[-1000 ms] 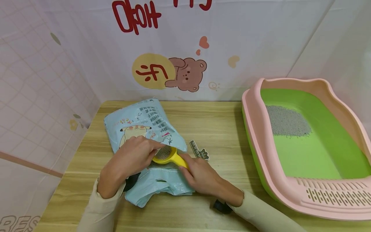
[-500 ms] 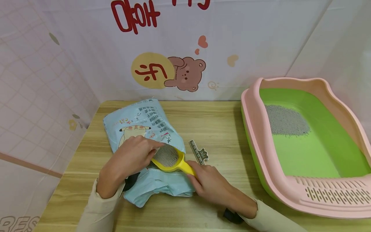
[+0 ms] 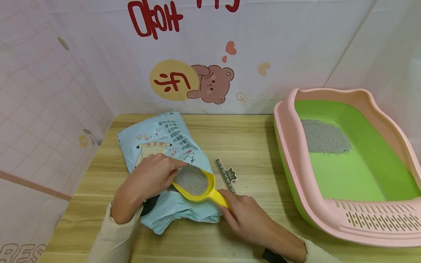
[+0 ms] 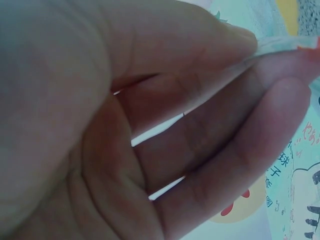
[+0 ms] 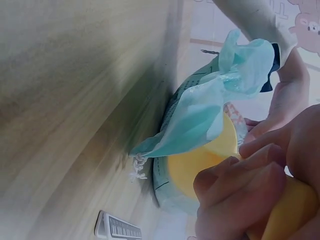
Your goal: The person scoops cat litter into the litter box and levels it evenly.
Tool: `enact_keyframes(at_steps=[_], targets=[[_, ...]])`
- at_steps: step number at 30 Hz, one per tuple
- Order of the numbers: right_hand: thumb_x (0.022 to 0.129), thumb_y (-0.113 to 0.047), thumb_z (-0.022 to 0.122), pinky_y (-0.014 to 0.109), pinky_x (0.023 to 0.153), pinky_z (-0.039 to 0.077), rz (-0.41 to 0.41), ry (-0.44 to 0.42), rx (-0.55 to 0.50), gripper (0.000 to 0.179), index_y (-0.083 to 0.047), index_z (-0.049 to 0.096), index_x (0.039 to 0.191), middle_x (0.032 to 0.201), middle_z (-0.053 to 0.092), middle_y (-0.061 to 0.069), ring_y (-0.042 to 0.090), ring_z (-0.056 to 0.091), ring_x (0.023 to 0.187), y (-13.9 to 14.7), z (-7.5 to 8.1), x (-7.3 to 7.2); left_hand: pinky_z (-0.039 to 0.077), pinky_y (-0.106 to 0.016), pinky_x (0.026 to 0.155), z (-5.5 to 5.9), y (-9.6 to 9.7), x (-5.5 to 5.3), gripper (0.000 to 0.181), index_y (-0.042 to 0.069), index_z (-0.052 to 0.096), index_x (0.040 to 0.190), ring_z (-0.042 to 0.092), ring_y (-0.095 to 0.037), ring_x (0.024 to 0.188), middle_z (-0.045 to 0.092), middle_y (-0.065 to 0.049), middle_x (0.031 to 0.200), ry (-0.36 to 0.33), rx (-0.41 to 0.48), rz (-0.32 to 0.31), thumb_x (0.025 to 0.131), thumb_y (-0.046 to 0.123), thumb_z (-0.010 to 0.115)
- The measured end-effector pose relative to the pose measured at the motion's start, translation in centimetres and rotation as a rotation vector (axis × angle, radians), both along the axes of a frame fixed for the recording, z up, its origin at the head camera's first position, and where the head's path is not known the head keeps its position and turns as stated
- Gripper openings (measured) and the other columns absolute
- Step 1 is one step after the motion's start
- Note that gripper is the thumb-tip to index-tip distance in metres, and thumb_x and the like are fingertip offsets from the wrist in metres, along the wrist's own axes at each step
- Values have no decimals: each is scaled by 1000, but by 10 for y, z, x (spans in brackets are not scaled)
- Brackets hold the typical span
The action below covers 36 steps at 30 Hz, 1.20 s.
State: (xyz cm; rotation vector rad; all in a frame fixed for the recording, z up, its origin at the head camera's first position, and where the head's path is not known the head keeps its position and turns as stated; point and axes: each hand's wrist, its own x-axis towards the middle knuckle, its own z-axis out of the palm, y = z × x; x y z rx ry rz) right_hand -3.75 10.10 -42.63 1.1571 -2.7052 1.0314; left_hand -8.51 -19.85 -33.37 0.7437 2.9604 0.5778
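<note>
A light blue printed bag (image 3: 171,131) lies on the table with its mouth toward the near right. My left hand (image 3: 148,179) pinches the upper edge of that mouth between thumb and fingers, as the left wrist view shows. My right hand (image 3: 246,215) grips the handle of a yellow scoop (image 3: 217,198). Grey cat litter (image 3: 194,180) fills the scoop's bowl, whose far end is still inside the bag's mouth. From the right wrist view, the yellow bowl (image 5: 192,167) sits partly behind the bag's lower flap (image 5: 200,110).
A pink-rimmed green litter box (image 3: 355,171) stands at the right, with a patch of grey litter (image 3: 325,137) on its floor. A small flat comb-like piece (image 3: 226,175) lies on the wooden table (image 3: 240,138) between bag and box.
My right hand has drawn the scoop toward the near right, partly out of the bag, so more of its litter-filled bowl shows. My left hand stays at the bag's edge.
</note>
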Motion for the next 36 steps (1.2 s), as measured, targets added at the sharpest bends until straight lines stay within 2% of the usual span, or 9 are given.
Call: enact_keyframes(at_steps=[5,10,15,19,22,28,32,36], targets=[[106,-12,70,23,61,51,-11,17,7,37,-6,62,142,87,65,-8,1,53,70,5,5,8,39,-27,49,1,1,0,37,5,84,126,48,-9,58,83,-10,107,2,1,-1,96,-9,67],[106,-14,71,24,63,52,-14,34,13,38,-8,62,143,87,62,-13,0,53,72,11,7,14,38,-27,49,2,1,0,38,6,84,126,46,-9,56,82,-7,99,3,1,-1,96,-9,67],[104,-12,73,23,61,50,-16,74,3,39,-9,62,142,84,58,-15,-1,52,71,17,4,17,38,-27,49,1,1,-1,38,7,84,127,43,-9,54,76,-1,81,-4,0,0,96,-8,67],[103,-11,73,23,61,51,-18,85,0,40,-8,62,141,84,60,-15,-2,51,70,23,1,20,38,-27,49,1,2,0,38,7,84,127,42,-9,54,74,1,79,-2,-5,0,97,-8,67],[103,-10,73,23,62,51,-17,72,-3,39,-7,63,140,85,62,-14,-3,51,70,28,-1,21,38,-26,49,1,2,0,37,8,84,128,42,-8,53,76,-1,83,-5,-5,0,97,-7,68],[105,-12,72,21,62,51,-32,23,7,38,-8,64,142,87,65,-15,-5,51,69,36,-1,25,38,-26,49,1,2,0,36,8,83,128,41,-8,52,71,3,76,-10,-7,2,98,-6,69],[106,-13,72,23,65,53,-28,8,13,39,-10,64,144,92,68,-14,-5,53,72,43,-2,27,38,-26,49,0,1,0,36,8,83,128,42,-8,53,72,2,77,-4,-10,1,98,-6,70],[106,-13,73,21,64,50,-10,-9,1,41,-10,63,145,86,62,-19,-6,51,71,50,-4,27,38,-27,49,0,1,0,36,8,84,128,42,-8,53,75,0,81,-2,-7,4,98,-6,70]])
